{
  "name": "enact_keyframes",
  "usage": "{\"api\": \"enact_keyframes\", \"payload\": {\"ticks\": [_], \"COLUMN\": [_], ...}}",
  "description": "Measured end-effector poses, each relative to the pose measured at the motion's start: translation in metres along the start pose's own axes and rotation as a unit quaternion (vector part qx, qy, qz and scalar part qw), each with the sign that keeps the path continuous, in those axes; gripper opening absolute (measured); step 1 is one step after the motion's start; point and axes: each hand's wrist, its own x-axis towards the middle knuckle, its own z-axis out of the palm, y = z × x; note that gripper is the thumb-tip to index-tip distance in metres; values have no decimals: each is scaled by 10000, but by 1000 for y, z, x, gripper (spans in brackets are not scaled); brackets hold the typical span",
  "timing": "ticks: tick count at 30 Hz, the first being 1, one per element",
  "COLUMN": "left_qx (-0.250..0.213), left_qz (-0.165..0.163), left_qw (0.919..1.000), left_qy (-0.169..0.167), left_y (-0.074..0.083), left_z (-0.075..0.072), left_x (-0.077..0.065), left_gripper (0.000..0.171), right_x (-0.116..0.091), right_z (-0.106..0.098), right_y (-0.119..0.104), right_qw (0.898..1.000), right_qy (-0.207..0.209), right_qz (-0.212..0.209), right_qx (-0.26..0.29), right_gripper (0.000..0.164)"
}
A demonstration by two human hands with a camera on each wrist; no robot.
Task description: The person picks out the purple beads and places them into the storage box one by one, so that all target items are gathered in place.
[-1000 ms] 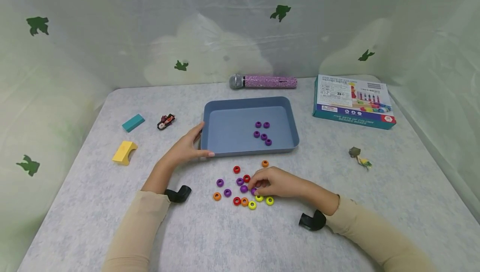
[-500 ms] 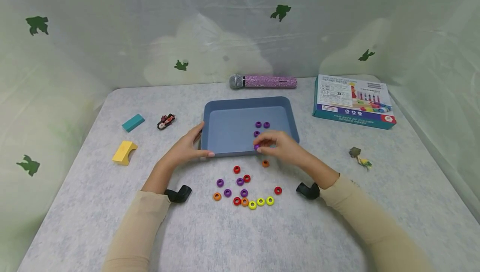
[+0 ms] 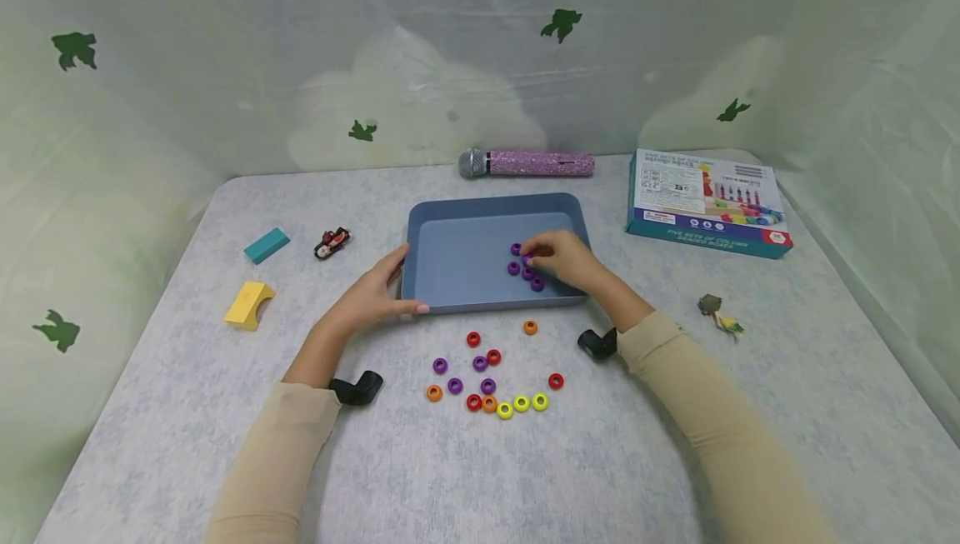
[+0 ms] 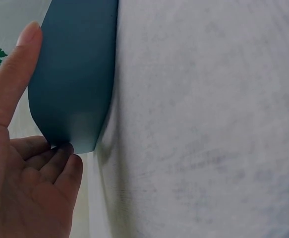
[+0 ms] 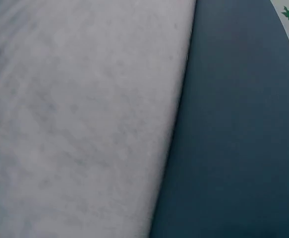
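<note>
In the head view, a blue-grey tray (image 3: 465, 265) lies mid-table with several purple beads (image 3: 513, 268) towards its right side. My left hand (image 3: 371, 294) holds the tray's near left corner, thumb along the front and fingers at the left side. The left wrist view has that hand (image 4: 40, 173) with fingertips against the tray's wall (image 4: 77, 74). Inside the tray, my right hand (image 3: 562, 259) pinches a purple bead (image 3: 527, 261) low among the others, and partly covers them. Only the tray's outer wall (image 5: 238, 129) and tabletop appear in the right wrist view.
Before the tray lie loose purple, red (image 3: 556, 381), orange (image 3: 531, 327) and yellow beads (image 3: 540, 401). Behind it is a pink glitter microphone (image 3: 540, 164). A boxed bead set (image 3: 705, 202) and small toy (image 3: 718, 315) are right; teal (image 3: 267, 246) and yellow blocks (image 3: 250, 306) and a toy motorbike (image 3: 332, 243) left.
My right hand has gone from the loose beads over the tray's front edge and into it, carrying a purple bead. A red bead it covered now shows. My left hand has stayed put.
</note>
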Motion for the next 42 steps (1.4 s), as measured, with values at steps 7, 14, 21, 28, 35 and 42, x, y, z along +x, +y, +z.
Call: {"api": "enact_keyframes", "payload": {"ticks": [7, 14, 21, 28, 35, 42], "left_qx": [13, -8, 10, 5, -131, -123], "left_qz": [-3, -5, -39, 24, -10, -3], "left_qw": [10000, 10000, 10000, 10000, 9999, 9999], "left_qy": [1, -20, 43, 11, 19, 25], "left_y": [0, 0, 1, 0, 18, 27], "left_z": [0, 1, 0, 0, -3, -2], "left_x": [0, 1, 1, 1, -7, -11], "left_gripper": [105, 106, 106, 106, 101, 97], "right_x": [-1, -27, -72, -97, -99, -97], "right_z": [1, -1, 19, 54, 78, 83], "right_y": [-1, -25, -54, -56, -44, -44], "right_qw": [9999, 9966, 9818, 9715, 9666, 9663], "right_qy": [-63, -35, -481, -1518, -2026, -1944], "right_qz": [54, -743, -1674, -1592, -1484, -1684], "right_qx": [-85, 344, 760, 887, 515, 128], "right_gripper": [18, 33, 32, 28, 20, 16]}}
